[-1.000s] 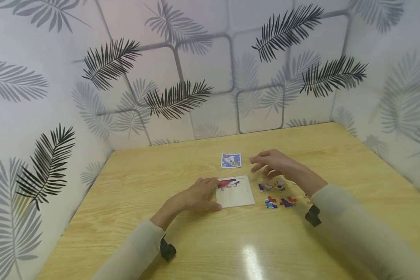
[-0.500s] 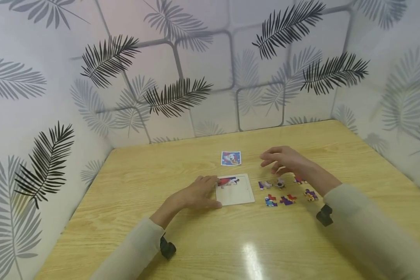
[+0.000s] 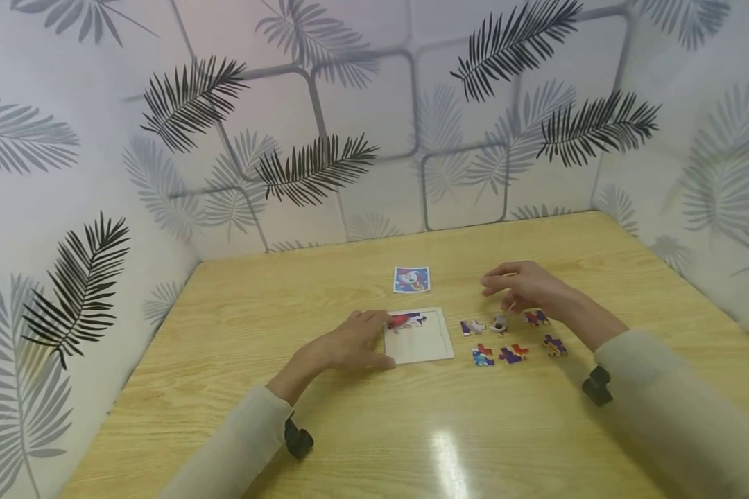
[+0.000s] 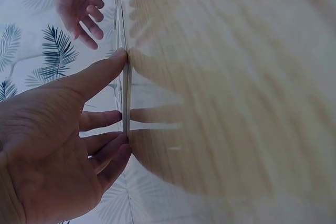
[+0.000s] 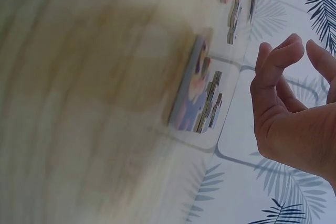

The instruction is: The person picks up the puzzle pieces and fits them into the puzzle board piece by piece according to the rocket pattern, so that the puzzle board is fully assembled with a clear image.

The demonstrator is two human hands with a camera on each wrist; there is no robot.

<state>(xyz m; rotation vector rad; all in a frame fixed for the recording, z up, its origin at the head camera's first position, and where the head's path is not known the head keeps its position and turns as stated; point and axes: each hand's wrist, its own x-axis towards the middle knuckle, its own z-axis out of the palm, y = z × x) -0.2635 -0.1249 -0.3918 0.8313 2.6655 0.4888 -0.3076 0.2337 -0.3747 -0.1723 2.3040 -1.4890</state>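
A white square puzzle board (image 3: 419, 345) lies flat on the table, with a red, white and purple picture strip (image 3: 407, 321) along its upper left. My left hand (image 3: 354, 344) rests at the board's left side, thumb near the lower corner and fingers at the upper one; in the left wrist view their tips touch its thin edge (image 4: 125, 87). My right hand (image 3: 535, 290) hovers above and behind the loose jigsaw pieces (image 3: 513, 353), fingers loosely bent. Seen from the right wrist, nothing sits between thumb and fingers, and a jigsaw piece (image 5: 191, 98) lies on the tabletop.
Several jigsaw pieces lie in two rough rows right of the board, including a purple and orange one (image 3: 554, 345). Behind the board is a small picture card (image 3: 412, 279) of a white dog. The wooden table (image 3: 362, 430) meets leaf-patterned walls (image 3: 374, 187) at the back and sides.
My right hand has moved to the right, away from the board, uncovering the rightmost jigsaw pieces. The left hand stays at the board's edge. The head view has tilted slightly downward.
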